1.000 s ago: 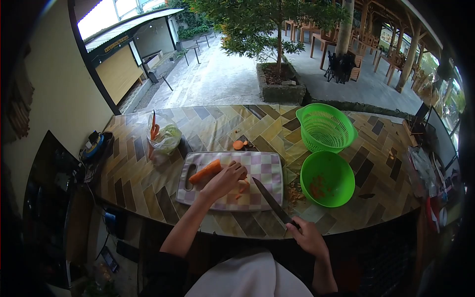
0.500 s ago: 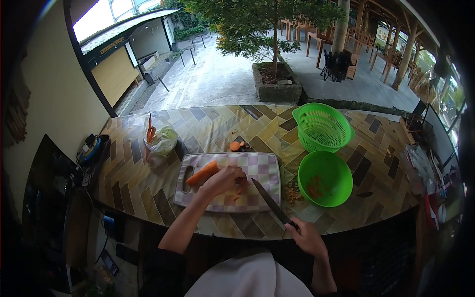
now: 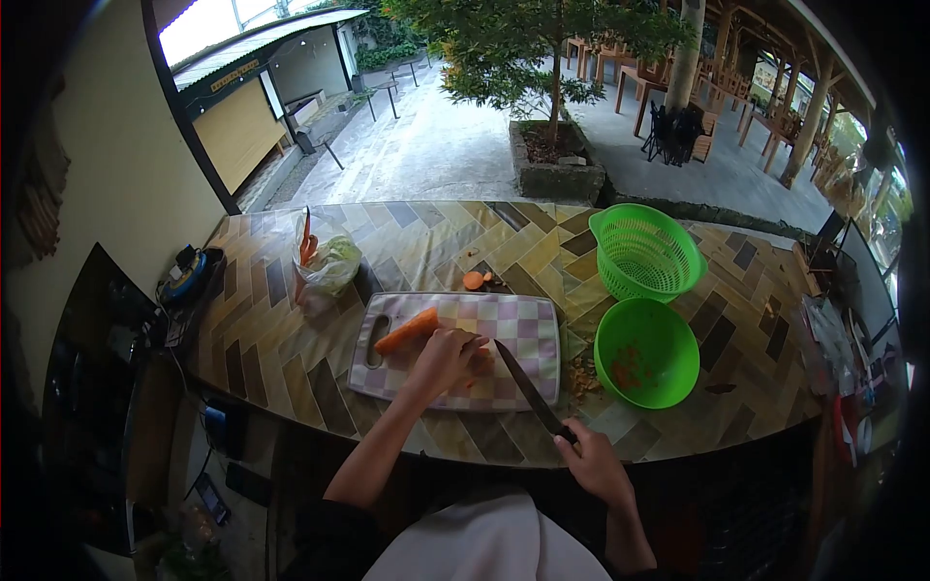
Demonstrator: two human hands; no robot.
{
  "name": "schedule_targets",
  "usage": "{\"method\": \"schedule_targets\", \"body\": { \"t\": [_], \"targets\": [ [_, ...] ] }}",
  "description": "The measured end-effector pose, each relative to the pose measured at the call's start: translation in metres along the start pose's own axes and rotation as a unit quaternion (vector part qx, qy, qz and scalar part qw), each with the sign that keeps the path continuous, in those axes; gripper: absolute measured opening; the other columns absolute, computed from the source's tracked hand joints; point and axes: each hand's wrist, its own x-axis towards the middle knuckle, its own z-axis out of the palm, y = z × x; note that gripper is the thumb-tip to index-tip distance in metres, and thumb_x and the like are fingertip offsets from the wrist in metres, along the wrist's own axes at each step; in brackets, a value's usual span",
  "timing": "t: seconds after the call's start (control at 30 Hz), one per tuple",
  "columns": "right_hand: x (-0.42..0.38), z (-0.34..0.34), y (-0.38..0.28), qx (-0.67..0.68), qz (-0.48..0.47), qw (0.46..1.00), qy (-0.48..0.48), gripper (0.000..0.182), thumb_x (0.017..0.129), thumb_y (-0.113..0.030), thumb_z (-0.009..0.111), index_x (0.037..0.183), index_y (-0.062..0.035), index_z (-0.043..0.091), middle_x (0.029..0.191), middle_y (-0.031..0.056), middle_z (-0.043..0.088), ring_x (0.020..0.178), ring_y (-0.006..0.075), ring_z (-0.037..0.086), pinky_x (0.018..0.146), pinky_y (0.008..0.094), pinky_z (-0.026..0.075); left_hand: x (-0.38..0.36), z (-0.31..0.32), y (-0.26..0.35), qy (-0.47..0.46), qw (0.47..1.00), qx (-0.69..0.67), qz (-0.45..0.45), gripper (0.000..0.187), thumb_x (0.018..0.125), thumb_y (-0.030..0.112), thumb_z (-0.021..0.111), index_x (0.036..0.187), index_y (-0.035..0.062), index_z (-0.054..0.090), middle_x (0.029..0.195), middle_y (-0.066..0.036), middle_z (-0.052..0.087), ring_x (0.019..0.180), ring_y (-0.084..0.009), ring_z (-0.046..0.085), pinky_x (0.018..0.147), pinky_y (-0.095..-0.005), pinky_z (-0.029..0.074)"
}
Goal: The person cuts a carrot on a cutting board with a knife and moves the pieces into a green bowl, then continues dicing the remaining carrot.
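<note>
carrot (image 3: 405, 332) on board (image 3: 528, 324) | bowl (image 3: 670, 339) right of board | colander (image 3: 651, 269) behind bowl (bag (image 3: 336, 266) off to the left)

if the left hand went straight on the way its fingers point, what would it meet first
Most likely the tip of the knife, held in the right hand; depth is unclear, so the left hand might pass over or under it.

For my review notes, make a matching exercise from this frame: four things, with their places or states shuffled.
Things:
1. knife
2. large carrot piece
3. green bowl
4. plastic bag

Places or states:
A. small orange bits at its bottom
B. gripped in the right hand
C. on the table, left of the cutting board
D. lying on the cutting board

Pairs: 1-B, 2-D, 3-A, 4-C
</note>
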Motion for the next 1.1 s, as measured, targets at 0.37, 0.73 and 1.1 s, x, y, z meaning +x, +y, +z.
{"method": "schedule_targets", "body": {
  "t": [0.37,0.73,1.1],
  "targets": [
    [-0.006,-0.003,0.009,0.031,0.014,0.999,0.015,0.037,0.096,-0.024,0.059,0.119,0.0056,0.058,0.066,0.0217,0.060,0.058,0.0278,0.060,0.060,0.0403,0.044,-0.020,-0.011,-0.001,0.026,0.995,0.096,0.012,0.020,0.081,0.019,0.076,0.093,0.0029,0.075,0.085,-0.015,0.072,0.074,-0.0278,0.069,0.070,-0.0354,0.053],
    [-0.011,-0.001,0.016,0.024,0.001,1.000,0.006,0.037,0.097,-0.024,0.059,0.119,0.0053,0.057,0.061,0.0187,0.058,0.054,0.0259,0.057,0.057,0.0400,0.041,-0.018,0.010,-0.016,-0.007,0.998,0.064,0.005,0.017,0.077,0.017,0.072,0.087,0.0028,0.076,0.081,-0.018,0.070,0.077,-0.0341,0.069,0.075,-0.0416,0.054],
    [-0.010,0.005,0.021,0.024,-0.023,0.999,0.001,0.031,0.098,-0.021,0.059,0.117,0.0031,0.057,0.058,0.0049,0.054,0.051,0.0094,0.050,0.050,0.0305,0.040,-0.019,0.012,-0.011,0.088,0.994,0.057,0.000,0.018,0.078,0.018,0.072,0.085,0.0017,0.075,0.078,-0.016,0.070,0.077,-0.0346,0.069,0.075,-0.0406,0.054]
  ]
}}
